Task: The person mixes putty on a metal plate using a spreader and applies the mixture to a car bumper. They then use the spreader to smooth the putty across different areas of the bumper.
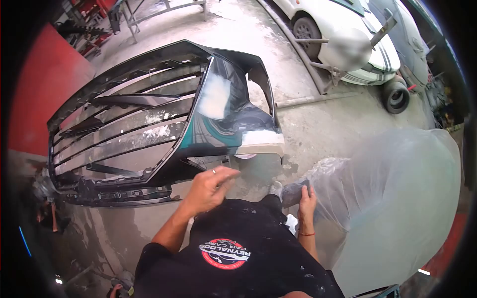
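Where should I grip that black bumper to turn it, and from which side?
I'd grip the bumper by its near corner, the pale sanded lip, from below with the left hand. That edge juts free; the grille slats look thin, and the right hand holds a grey pad.

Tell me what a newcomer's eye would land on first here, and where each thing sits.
A big black car bumper fills the left and centre, with pale sanded patches at its right corner. Just below it hovers the left hand, fingers curled, while the right hand grips a grey pad beside a bulky shape under clear plastic sheeting on the right. A white car sits at the top right.
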A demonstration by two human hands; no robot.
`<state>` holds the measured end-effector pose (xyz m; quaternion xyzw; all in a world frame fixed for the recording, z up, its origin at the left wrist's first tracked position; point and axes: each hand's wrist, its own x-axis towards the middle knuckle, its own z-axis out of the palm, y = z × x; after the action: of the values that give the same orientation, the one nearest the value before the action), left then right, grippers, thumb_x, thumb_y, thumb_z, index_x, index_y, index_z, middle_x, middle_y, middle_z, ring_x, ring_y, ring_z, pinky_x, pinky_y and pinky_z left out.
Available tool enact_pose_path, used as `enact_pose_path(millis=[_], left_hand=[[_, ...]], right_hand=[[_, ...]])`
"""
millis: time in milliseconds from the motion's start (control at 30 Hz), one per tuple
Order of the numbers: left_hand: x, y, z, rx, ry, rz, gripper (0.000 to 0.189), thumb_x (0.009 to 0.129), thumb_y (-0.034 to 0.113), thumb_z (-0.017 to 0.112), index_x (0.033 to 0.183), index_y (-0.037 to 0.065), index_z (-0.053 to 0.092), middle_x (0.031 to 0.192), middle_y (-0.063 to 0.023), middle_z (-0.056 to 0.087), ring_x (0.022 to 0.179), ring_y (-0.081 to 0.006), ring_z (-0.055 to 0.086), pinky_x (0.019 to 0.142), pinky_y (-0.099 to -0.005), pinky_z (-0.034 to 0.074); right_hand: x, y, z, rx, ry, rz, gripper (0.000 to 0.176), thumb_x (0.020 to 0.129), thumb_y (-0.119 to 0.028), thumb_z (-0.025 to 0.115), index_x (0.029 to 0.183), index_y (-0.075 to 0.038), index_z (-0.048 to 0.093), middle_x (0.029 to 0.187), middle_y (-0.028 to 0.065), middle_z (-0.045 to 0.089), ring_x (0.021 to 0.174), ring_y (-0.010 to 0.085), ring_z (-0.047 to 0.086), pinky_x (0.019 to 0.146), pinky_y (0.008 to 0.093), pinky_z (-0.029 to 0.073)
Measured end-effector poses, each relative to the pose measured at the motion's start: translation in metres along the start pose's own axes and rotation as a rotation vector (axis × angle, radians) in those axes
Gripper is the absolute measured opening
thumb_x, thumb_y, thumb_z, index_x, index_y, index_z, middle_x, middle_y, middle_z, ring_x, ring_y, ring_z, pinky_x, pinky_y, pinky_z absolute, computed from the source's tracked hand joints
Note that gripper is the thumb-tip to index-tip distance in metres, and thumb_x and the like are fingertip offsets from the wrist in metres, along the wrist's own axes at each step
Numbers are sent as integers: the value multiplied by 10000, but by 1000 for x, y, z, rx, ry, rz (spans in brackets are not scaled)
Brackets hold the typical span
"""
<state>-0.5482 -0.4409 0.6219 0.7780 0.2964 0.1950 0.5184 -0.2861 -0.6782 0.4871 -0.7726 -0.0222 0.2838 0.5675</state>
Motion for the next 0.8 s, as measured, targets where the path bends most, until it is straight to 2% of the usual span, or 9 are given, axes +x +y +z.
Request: enact_pose_path(millis=[100,200,267,300,367,500,633,700,800], left_hand=[[4,-9,67,130,170,299,249,874,20,635,1121,-12,632,988,-92,673,801,-289,652,734,-322,509],[15,-2,139,-56,216,80,266,913,78,628,1170,12,606,1043,-127,666,912,-272,661,808,-334,516],[29,-1,179,-251,159,-395,273,956,113,585,1218,40,598,1130,-125,667,1010,-232,663,882,-351,521],[36,2,204,-215,170,-408,273,956,113,585,1218,40,598,1130,-125,667,1010,-232,663,882,-351,521],[51,4,249,-1117,505,-439,300,962,108,578,1255,42,567,1188,-97,658,1063,-229,662,930,-370,528],[64,8,286,-1381,428,-497,364,938,68,591,1297,26,539,1211,-102,646,1080,-241,658,934,-401,539],[85,18,318,-1474,335,-441,376,933,55,601,1304,25,543,1229,-107,639,1090,-246,651,941,-429,537],[98,33,328,-1454,394,-479,365,945,73,604,1303,39,545,1219,-103,642,1090,-243,648,946,-432,533],[112,53,341,-1392,449,-516,359,949,104,620,1296,44,546,1210,-97,644,1089,-232,643,939,-406,527]], right_hand=[[50,-5,-23,36,-115,-38,476,999,-222,561,1351,90,486,1172,104,623,1008,141,577,880,273,471],[115,7,-69,217,-226,-1,399,997,-198,567,1317,38,528,1165,95,639,1025,166,604,914,308,483],[154,-4,-97,426,-325,84,312,1000,-185,554,1260,-14,577,1152,76,656,1039,196,628,935,354,498],[167,-18,-114,507,-416,127,291,1005,-191,540,1242,-30,591,1150,77,662,1044,214,637,934,379,510],[200,-32,-139,615,-486,170,298,1014,-212,515,1246,-42,592,1161,74,664,1057,231,644,949,401,513],[207,-99,-152,848,-625,218,312,1022,-193,502,1286,-44,574,1177,82,664,1090,238,636,969,403,504],[154,-132,-144,-16,-547,-354,354,970,-94,573,1320,-46,574,1221,97,638,1131,279,607,996,421,476],[117,-145,-142,-460,-727,-1141,401,900,-56,617,1301,-70,600,1276,110,603,1176,356,564,1015,496,445],[107,-138,-153,-625,-910,-1385,478,826,-17,635,1299,-85,601,1321,122,556,1215,408,500,1024,555,414]])
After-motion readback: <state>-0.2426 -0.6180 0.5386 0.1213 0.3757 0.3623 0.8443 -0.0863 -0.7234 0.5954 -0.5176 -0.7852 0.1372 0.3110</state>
